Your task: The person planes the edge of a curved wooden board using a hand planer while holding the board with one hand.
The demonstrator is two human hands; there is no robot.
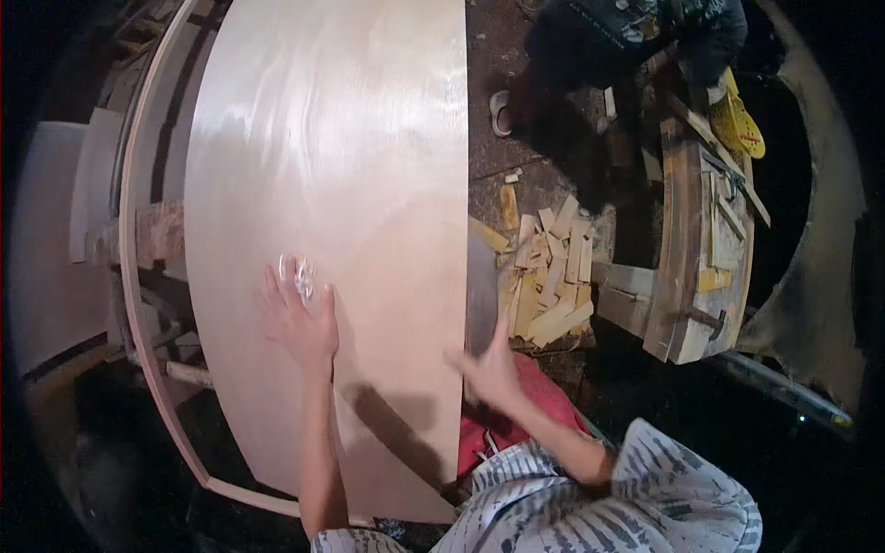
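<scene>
A large pale plywood sheet (396, 230) stretches away in front of me, its lower part near my body. My left hand (302, 318) lies on its surface with the fingers spread. At those fingers is a small shiny, clear patch (304, 275), perhaps plastic; I cannot tell exactly what it is. My right hand (493, 373) is at the sheet's right edge, slightly blurred, thumb and fingers apart. Just beyond the edge, next to the right fingers, shows a dark grey flat piece (479, 286). Whether the right hand touches it is unclear.
A wooden frame (129, 230) curves along the left. Offcuts (553, 276) lie piled on the floor to the right, near a wooden bench (682, 267) bearing a hammer (708, 319) and wood strips. Another person (618, 37) is at the upper right, near a yellow shoe (737, 120).
</scene>
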